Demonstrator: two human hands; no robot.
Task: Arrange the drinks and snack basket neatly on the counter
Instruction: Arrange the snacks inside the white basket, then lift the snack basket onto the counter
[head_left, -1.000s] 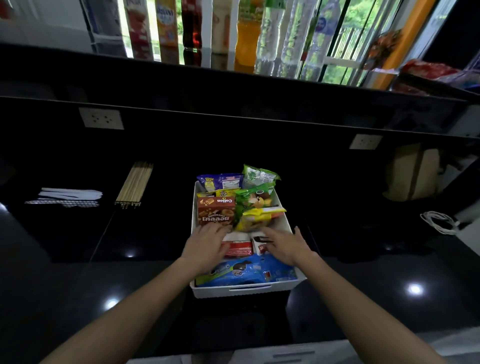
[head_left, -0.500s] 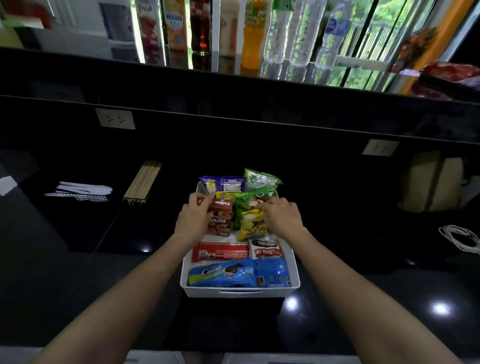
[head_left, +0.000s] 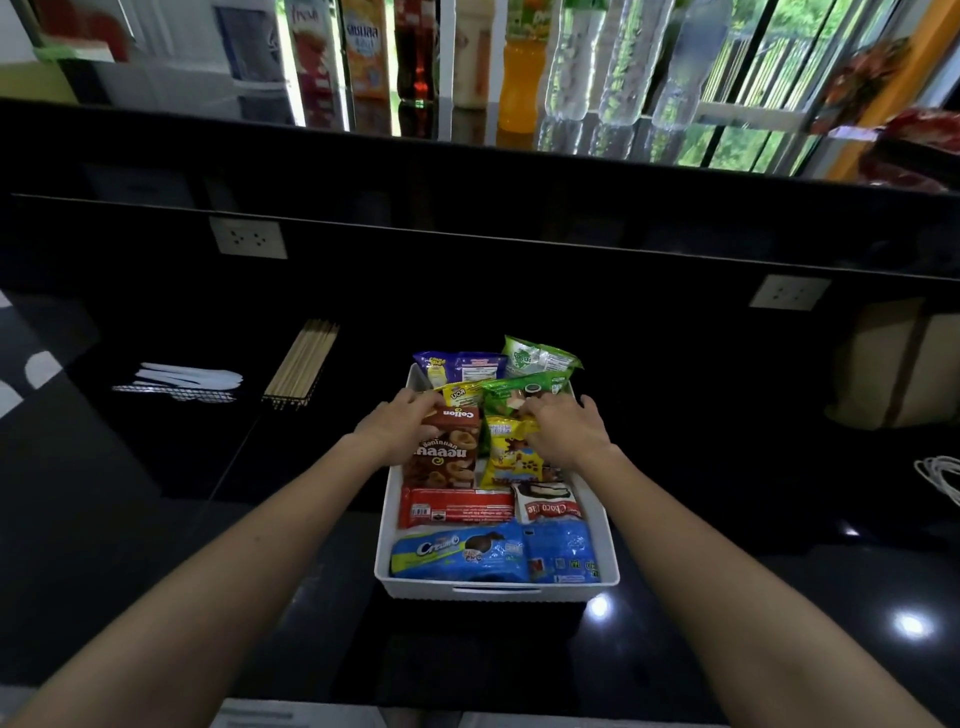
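A white snack basket (head_left: 498, 590) sits on the black counter in front of me, filled with several snack packs. My left hand (head_left: 397, 428) grips the top of a brown Collon box (head_left: 449, 457) in the basket's middle. My right hand (head_left: 563, 431) rests with curled fingers on a green snack bag (head_left: 519, 392), just above a yellow bag (head_left: 514, 457). Blue cookie packs (head_left: 457, 553) lie along the basket's near edge. Drinks stand in a row on the raised ledge at the back: juice cartons (head_left: 366, 52), a cola bottle (head_left: 415, 57), an orange bottle (head_left: 519, 78) and water bottles (head_left: 623, 62).
A bundle of wooden skewers (head_left: 301, 366) and white plastic utensils (head_left: 192, 376) lie on the counter to the left. Wall sockets (head_left: 248, 238) sit on the dark backsplash. A white cable (head_left: 940, 475) lies at the right edge, with a beige bag (head_left: 893, 364) behind it.
Both hands have moved from the packs at the basket's near end to its middle. The left now holds the Collon box, which has turned from landscape to standing on its short side.
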